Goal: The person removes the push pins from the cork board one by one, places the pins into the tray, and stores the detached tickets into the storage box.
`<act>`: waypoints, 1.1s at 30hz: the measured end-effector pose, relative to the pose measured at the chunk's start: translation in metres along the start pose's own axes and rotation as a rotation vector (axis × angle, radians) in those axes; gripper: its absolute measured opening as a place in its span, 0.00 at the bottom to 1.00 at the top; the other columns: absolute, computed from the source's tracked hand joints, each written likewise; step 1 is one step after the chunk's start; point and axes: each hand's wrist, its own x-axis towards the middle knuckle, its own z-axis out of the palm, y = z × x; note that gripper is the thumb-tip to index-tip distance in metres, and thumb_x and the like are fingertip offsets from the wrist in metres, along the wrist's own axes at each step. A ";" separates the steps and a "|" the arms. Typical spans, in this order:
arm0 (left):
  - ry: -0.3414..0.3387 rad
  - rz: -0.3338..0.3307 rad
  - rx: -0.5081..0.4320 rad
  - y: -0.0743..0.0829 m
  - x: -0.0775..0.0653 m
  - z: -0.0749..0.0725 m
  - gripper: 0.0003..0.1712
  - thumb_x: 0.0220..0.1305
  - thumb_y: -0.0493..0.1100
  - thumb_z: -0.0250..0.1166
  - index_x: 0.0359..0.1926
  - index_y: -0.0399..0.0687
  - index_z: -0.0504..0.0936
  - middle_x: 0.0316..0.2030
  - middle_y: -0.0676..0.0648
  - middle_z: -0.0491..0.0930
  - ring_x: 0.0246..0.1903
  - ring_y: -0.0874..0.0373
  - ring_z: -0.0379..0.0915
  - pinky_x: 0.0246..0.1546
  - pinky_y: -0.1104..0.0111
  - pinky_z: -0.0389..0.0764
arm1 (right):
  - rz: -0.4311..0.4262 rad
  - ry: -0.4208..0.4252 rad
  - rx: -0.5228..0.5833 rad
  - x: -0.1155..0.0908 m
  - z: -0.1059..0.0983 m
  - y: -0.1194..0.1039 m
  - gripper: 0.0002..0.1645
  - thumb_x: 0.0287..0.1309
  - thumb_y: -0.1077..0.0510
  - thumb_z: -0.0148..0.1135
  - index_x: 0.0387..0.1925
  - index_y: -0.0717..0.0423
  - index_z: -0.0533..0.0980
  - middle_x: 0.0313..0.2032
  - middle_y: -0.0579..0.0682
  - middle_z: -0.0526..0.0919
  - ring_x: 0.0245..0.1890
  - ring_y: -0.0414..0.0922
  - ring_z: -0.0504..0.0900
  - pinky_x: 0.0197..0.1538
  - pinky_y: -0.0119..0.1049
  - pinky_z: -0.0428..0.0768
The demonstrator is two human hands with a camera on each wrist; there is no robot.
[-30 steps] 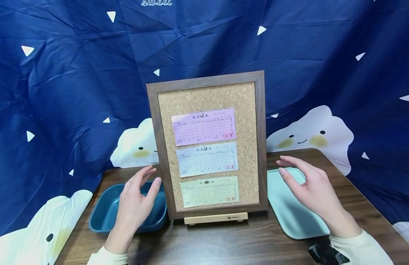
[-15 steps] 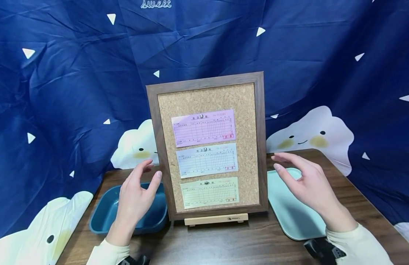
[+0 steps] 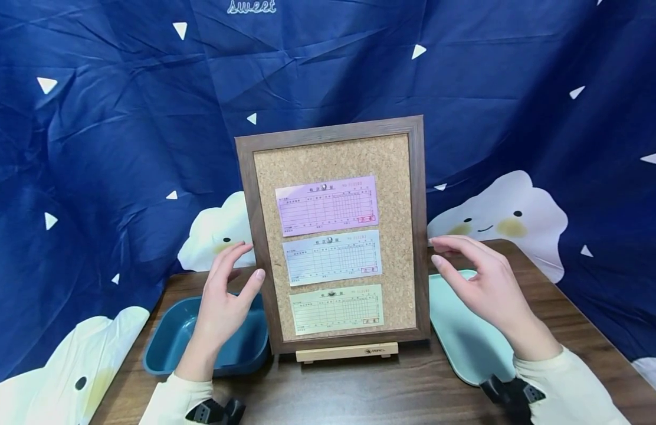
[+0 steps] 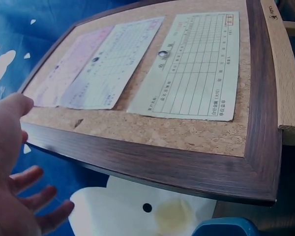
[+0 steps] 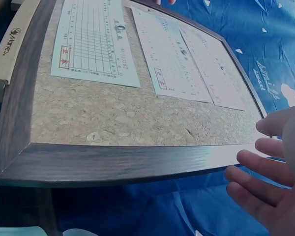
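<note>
A framed cork board (image 3: 397, 254) leans upright on a small wooden easel (image 3: 346, 352). Pinned to it, one above another, are a pink receipt slip (image 3: 328, 206), a pale blue one (image 3: 333, 258) and a pale green one (image 3: 338, 310). Each slip has a silver pushpin (image 4: 163, 53) near its top edge. My left hand (image 3: 224, 307) is beside the frame's left edge, thumb and fingers spread and holding nothing. At the opposite edge, my right hand (image 3: 484, 289) has its fingertips right by the brown frame (image 5: 113, 164), fingers extended with nothing in them.
A dark blue bin (image 3: 169, 348) stands behind my left hand, at the board's left. Under my right hand lies a pale green tray (image 3: 466, 354). All rest on a brown wooden table (image 3: 349, 395), with a blue cloth (image 3: 328, 71) hanging behind.
Both hands have moved inward toward the board's side edges, the right hand leftward and the left slightly up and rightward. The board and slips stay in place.
</note>
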 end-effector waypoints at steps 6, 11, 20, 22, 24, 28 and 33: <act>0.041 0.006 -0.094 0.001 0.003 0.001 0.28 0.73 0.40 0.71 0.71 0.52 0.80 0.76 0.49 0.70 0.72 0.61 0.68 0.64 0.75 0.76 | -0.017 -0.016 -0.001 0.007 0.004 0.000 0.23 0.56 0.73 0.75 0.54 0.57 0.87 0.47 0.53 0.92 0.48 0.28 0.83 0.50 0.12 0.75; 0.059 0.017 -0.127 0.001 0.007 0.001 0.28 0.73 0.39 0.71 0.71 0.51 0.80 0.76 0.50 0.71 0.72 0.65 0.67 0.63 0.75 0.77 | -0.048 -0.019 -0.003 0.015 0.007 0.000 0.22 0.56 0.73 0.75 0.53 0.58 0.87 0.47 0.53 0.92 0.47 0.31 0.83 0.49 0.13 0.75; 0.058 0.023 -0.239 -0.001 0.017 0.004 0.30 0.72 0.35 0.70 0.73 0.45 0.77 0.77 0.43 0.70 0.72 0.65 0.69 0.64 0.78 0.78 | -0.074 -0.012 0.029 0.027 0.013 -0.002 0.22 0.57 0.73 0.74 0.53 0.59 0.87 0.47 0.53 0.92 0.47 0.32 0.83 0.53 0.15 0.73; 0.051 0.024 -0.253 -0.001 0.020 0.005 0.30 0.72 0.35 0.70 0.73 0.45 0.77 0.77 0.43 0.70 0.72 0.64 0.69 0.64 0.78 0.78 | -0.080 -0.009 0.033 0.029 0.014 -0.002 0.22 0.57 0.74 0.74 0.53 0.59 0.87 0.47 0.53 0.92 0.47 0.32 0.83 0.53 0.15 0.73; 0.039 0.024 -0.260 -0.001 0.021 0.005 0.30 0.72 0.35 0.70 0.73 0.45 0.77 0.77 0.44 0.70 0.72 0.63 0.69 0.64 0.78 0.78 | -0.080 -0.009 0.038 0.031 0.015 -0.002 0.21 0.58 0.74 0.74 0.53 0.60 0.87 0.47 0.54 0.91 0.47 0.32 0.83 0.53 0.15 0.73; 0.022 0.022 -0.273 -0.002 0.025 0.005 0.30 0.73 0.35 0.70 0.74 0.46 0.77 0.78 0.47 0.69 0.75 0.58 0.68 0.64 0.77 0.78 | -0.071 -0.024 0.042 0.034 0.018 -0.003 0.20 0.58 0.73 0.74 0.53 0.61 0.87 0.46 0.54 0.91 0.46 0.33 0.83 0.50 0.15 0.75; 0.006 0.017 -0.287 -0.003 0.031 0.006 0.31 0.72 0.35 0.70 0.74 0.46 0.77 0.78 0.48 0.68 0.77 0.53 0.67 0.64 0.76 0.78 | -0.057 -0.047 0.029 0.038 0.021 -0.004 0.17 0.59 0.72 0.75 0.51 0.61 0.87 0.44 0.53 0.92 0.44 0.36 0.84 0.40 0.15 0.77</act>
